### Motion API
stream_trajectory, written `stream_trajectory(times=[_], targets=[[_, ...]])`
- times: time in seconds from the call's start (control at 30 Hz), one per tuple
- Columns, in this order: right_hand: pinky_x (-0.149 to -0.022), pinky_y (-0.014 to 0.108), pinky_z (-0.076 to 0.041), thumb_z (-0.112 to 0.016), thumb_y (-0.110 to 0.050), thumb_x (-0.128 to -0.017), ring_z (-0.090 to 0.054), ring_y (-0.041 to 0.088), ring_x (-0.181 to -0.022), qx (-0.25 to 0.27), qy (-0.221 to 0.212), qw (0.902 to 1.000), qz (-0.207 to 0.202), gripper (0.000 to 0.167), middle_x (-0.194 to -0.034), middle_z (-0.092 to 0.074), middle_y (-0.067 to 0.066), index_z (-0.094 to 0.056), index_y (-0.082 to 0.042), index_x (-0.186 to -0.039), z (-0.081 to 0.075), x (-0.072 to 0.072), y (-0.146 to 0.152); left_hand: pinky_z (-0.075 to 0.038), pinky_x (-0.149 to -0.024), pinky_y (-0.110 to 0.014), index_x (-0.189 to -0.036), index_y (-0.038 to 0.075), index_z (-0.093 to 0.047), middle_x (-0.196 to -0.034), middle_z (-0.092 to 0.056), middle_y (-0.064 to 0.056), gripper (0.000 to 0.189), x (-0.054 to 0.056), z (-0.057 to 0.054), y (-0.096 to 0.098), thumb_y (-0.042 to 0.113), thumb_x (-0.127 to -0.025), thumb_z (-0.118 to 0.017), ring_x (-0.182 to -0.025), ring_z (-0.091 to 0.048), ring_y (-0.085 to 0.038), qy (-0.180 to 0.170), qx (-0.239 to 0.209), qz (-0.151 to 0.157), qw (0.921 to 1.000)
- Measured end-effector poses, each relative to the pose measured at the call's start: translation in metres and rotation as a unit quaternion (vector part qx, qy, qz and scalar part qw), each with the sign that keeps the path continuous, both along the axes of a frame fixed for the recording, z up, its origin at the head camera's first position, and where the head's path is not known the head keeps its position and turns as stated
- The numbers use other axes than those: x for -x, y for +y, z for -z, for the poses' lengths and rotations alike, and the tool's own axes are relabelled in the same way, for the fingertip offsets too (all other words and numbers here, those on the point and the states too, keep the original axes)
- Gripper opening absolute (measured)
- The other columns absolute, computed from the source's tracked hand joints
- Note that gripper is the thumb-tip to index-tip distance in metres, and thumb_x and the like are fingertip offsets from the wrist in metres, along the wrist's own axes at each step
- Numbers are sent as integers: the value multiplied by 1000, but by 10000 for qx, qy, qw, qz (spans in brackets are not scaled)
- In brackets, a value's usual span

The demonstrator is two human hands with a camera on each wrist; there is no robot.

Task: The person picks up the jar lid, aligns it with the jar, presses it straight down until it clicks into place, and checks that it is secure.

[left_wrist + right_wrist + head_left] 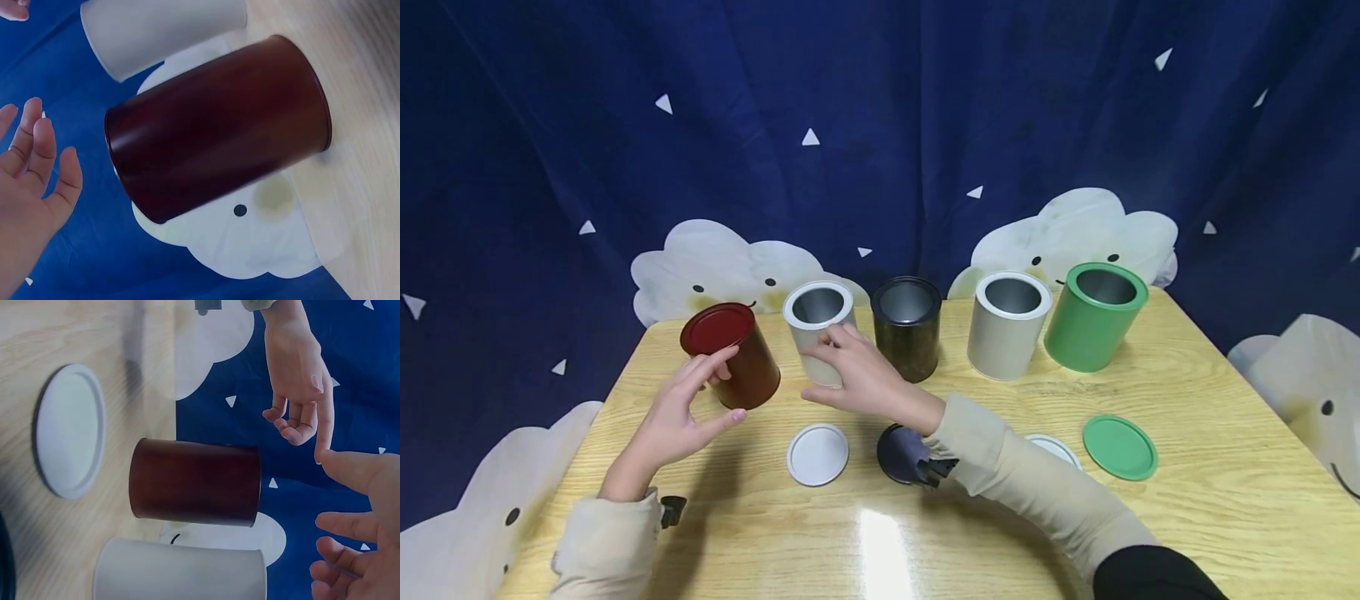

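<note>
A dark red can stands at the left with its red top closed. My left hand hovers just in front of and above it, fingers loosely bent; the left wrist view shows a gap between hand and can. My right hand is held over the front of the smaller white can, thumb and fingers spread with nothing between them. In the right wrist view the right hand is apart from the red can and the white can. That white can is uncovered.
Farther right stand an open black can, a larger open white can and an open green can. In front lie a white lid, a dark lid, a white lid partly behind my sleeve, and a green lid.
</note>
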State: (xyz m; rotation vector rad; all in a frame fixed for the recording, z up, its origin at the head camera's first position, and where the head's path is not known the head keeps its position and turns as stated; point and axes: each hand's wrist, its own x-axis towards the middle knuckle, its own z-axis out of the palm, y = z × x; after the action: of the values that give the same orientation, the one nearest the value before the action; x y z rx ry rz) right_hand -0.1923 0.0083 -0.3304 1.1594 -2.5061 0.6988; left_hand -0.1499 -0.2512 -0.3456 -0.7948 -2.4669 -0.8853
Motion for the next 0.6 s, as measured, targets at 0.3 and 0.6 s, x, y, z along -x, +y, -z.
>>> stream_trajectory(times=[0.3,0.6], targets=[[-77,34,-38,-74,-36,-73,-44,19,-91,-141,103,9998,11,50,-99,-51,4,-64,-9,-114,9,-5,17,-34,-78,-22,-129,7,-48,-93,-50,6,74,0,11,9,7,-62,-79,-88,-44,-10,95,78,346,9993],[-78,36,-38,-75,-35,-72,-45,21,-95,-192,86,9998,-41,50,-100,-51,6,-64,-7,-113,20,-8,28,-38,-78,-33,-129,11,-48,-97,-50,6,71,-1,25,14,16,-66,-79,-91,-47,-14,-239,441,319,9982]])
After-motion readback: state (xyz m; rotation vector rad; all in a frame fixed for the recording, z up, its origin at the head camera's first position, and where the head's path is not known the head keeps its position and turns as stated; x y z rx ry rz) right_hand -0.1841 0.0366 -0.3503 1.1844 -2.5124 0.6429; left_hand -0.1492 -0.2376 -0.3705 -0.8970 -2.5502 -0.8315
